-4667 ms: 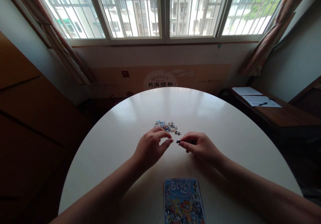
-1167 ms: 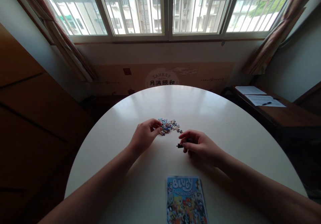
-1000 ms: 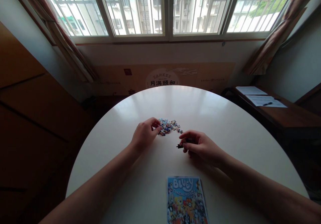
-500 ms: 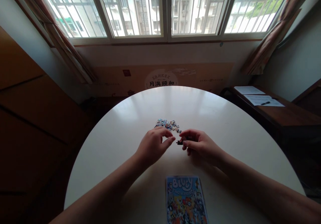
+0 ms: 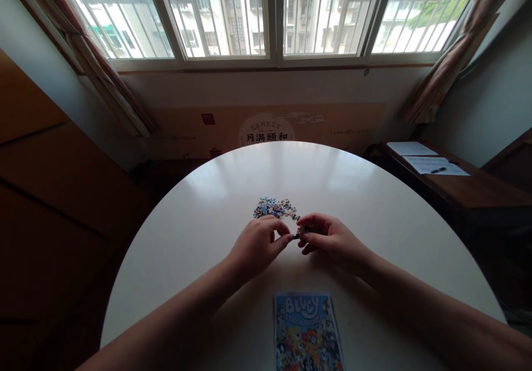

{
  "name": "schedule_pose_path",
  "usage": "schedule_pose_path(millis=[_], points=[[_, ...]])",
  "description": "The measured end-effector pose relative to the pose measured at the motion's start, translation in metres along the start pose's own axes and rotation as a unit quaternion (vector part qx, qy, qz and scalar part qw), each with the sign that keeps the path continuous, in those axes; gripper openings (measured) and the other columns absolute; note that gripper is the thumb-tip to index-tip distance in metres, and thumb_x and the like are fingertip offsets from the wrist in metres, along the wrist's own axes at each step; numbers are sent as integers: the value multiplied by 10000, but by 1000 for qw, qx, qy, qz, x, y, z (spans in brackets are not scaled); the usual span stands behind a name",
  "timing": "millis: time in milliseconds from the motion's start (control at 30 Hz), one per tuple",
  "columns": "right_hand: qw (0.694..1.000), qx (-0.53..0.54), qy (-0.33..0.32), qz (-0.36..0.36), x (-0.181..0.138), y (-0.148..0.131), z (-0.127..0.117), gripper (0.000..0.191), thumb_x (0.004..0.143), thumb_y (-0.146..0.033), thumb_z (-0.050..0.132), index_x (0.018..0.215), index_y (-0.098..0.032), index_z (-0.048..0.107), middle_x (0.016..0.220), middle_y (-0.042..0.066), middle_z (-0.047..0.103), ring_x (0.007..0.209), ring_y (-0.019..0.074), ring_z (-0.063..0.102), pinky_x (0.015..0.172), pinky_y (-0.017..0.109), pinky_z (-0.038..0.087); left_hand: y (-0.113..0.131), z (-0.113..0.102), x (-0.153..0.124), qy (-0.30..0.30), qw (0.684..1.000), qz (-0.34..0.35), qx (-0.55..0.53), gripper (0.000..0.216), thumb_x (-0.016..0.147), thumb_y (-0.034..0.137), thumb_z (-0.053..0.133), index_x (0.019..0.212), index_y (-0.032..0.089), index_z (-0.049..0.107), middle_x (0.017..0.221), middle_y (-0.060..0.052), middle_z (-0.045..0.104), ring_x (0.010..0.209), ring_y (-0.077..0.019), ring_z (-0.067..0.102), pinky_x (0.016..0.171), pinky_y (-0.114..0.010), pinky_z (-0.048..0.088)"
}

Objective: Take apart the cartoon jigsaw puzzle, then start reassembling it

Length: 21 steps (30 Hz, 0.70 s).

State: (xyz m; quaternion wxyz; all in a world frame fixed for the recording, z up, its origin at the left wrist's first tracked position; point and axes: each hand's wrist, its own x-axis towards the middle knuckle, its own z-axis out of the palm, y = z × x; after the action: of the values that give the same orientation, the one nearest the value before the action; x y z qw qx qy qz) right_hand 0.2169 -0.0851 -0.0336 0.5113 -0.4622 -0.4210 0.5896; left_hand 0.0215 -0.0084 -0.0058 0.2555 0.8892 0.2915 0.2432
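Small dark puzzle pieces (image 5: 296, 237) are held between my two hands, low over the table. My right hand (image 5: 330, 235) is closed on them, thumb below and fingers curled behind, so part of them is hidden. At their left end, my left hand (image 5: 257, 243) pinches an edge between thumb and forefinger. Just beyond the fingers lies a heap of loose, multicoloured puzzle pieces (image 5: 272, 207). Nearer to me is a flat blue "Bluey" picture sheet (image 5: 307, 326) with many cartoon figures; its lower edge is cut off by the frame.
The round white table (image 5: 199, 199) has its curved far edge near a wall under barred windows. To the right stands a brown wooden desk (image 5: 490, 188) with papers (image 5: 434, 165) and a pen. A wooden cabinet (image 5: 54, 193) is at the left.
My left hand's fingertips have moved right and closed on the left end of the dark pieces; before, a gap separated them. My right hand keeps its hold, nearly unmoved.
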Motion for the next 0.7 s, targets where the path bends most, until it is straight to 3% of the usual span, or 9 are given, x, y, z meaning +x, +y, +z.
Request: schedule_pose_path(millis=[233,400,700], points=[[999,19,26,24,0,-1,-1,465,692,-353,831,1055,-145,629,863,33,641,739,146,670,787,366,583,3,-7,-1,11,999,37,9,88,859,210,648,790,196,699,807,-18,659,625,-130,557,623,-269,465],[999,27,32,26,0,0,0,525,686,-363,837,1099,-145,600,874,34,638,745,147,666,769,352,585,-18,-19,6,44,996,-25,76,132,880,221,612,805,195,717,799,-34,676,651,-157,582,605,-277,445],[1000,4,25,2,0,-1,4,461,676,-355,841,937,-171,507,890,47,656,730,141,641,569,251,539,-45,-21,18,104,980,-64,155,139,872,271,618,817,195,721,879,-50,729,674,-171,612,633,-292,456]])
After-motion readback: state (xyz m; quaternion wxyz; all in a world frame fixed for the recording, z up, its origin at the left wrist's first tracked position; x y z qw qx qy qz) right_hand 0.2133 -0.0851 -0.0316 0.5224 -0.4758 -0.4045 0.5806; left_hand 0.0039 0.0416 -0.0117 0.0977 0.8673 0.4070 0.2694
